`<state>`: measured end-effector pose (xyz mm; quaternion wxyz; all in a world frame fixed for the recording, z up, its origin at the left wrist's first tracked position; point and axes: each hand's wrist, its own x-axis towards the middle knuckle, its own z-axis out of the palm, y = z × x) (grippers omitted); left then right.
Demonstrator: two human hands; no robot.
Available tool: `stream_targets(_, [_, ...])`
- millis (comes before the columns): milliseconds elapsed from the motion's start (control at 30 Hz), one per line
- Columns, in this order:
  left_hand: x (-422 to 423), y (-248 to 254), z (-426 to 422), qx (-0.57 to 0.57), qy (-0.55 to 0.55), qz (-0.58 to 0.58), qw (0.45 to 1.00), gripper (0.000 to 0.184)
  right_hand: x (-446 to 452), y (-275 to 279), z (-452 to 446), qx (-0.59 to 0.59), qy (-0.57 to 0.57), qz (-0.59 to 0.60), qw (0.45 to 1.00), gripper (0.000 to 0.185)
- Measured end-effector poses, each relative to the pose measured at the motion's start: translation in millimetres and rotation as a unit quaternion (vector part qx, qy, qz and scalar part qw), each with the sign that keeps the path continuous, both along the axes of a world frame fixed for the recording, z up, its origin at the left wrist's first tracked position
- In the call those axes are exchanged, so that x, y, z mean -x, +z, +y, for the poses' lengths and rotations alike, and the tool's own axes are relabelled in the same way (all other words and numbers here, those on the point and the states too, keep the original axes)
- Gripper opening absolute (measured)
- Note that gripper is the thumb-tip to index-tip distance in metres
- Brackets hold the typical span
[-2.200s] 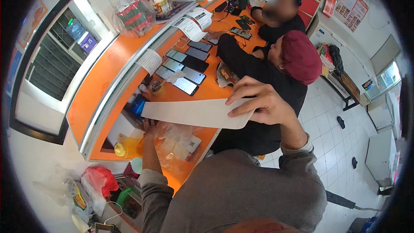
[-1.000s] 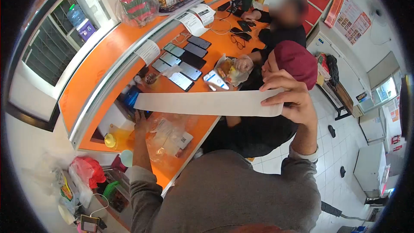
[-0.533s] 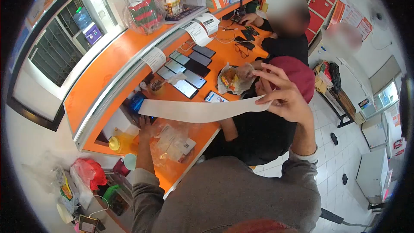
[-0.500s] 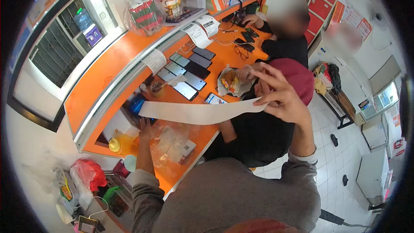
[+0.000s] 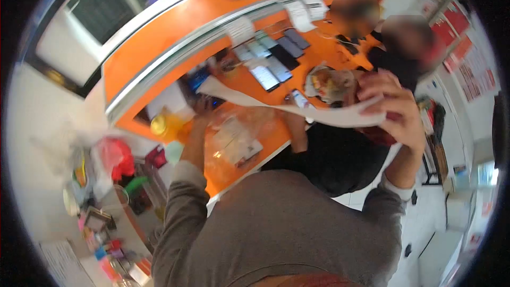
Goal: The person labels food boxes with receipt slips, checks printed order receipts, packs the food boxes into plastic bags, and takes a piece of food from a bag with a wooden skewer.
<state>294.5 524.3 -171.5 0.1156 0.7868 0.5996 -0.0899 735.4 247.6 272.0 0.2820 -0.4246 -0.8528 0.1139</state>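
Note:
A long white paper strip (image 5: 340,117) stretches across the view, slightly twisted. At its right end my right hand (image 5: 398,107) is closed, pinching it between the fingers. The strip's other end reaches a dark device with a blue glow (image 5: 199,79), inside the recess under the counter shelf. My left hand (image 5: 201,118) is low beside that device; its fingers are blurred and partly hidden, so I cannot tell if it grips anything. Clear plastic packaging (image 5: 231,141) lies on the orange counter just right of my left forearm.
Several phones (image 5: 264,77) lie in rows on the counter. Food in a paper wrapper (image 5: 326,84) sits beyond the strip. A yellow bottle (image 5: 163,126) stands left of my left hand. A seated person in black (image 5: 340,157) is close on the right, another person farther back.
My view has swung, so the counter appears shifted right and up. The strip looks longer and more twisted, its right end still in my right hand. My left hand remains near the device.

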Motion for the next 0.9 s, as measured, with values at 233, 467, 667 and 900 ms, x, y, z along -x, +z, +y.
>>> stream_targets(233, [-24,67,-32,0.086,0.091,-0.024,0.992,0.1,-3,-52,-24,0.217,-0.075,-0.089,0.969,0.021])
stream_targets(467, [-9,-8,-18,-0.036,0.013,0.074,0.996,0.102,-24,-48,-52,0.174,-0.193,-0.24,0.935,0.021])
stream_targets(667, [-33,67,-42,-0.01,0.111,0.002,0.994,0.093,-67,-16,-106,0.147,-0.305,-0.172,0.925,0.015])
stream_targets(900, [-121,288,-113,-0.029,-0.151,-0.503,0.851,0.043,10,58,-55,0.178,0.011,-0.005,0.984,0.02])
